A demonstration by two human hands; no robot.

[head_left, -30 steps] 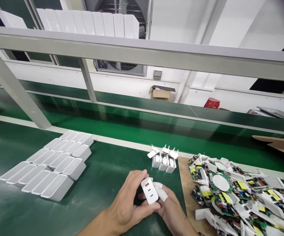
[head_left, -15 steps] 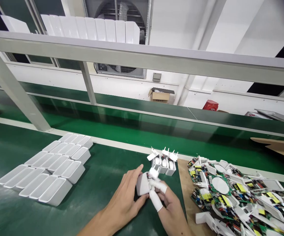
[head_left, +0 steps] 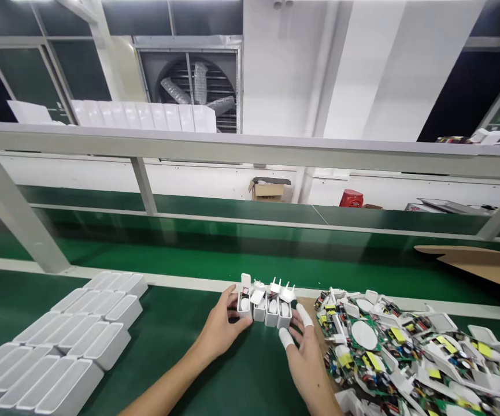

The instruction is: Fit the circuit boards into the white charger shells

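Observation:
A short row of white charger units (head_left: 265, 306) stands on the green mat, plug prongs and flaps sticking up. My left hand (head_left: 221, 326) rests at the row's left end, fingers curled against the leftmost unit (head_left: 245, 303). On the row's right side my right hand (head_left: 304, 352) lies with fingers spread, white cots on two fingertips, holding nothing. Both hands flank the row near the mat's far edge.
Rows of empty white casings (head_left: 65, 341) lie to the left. A heap of circuit boards and white parts (head_left: 406, 352) covers brown cardboard to the right. A green conveyor belt (head_left: 250, 254) runs behind, under a grey frame rail (head_left: 250, 147) with more white casings on top.
The charger unit held in both hands has been carried forward and stood at the left end of the row. My right hand has let go and spread. The camera tilted upward.

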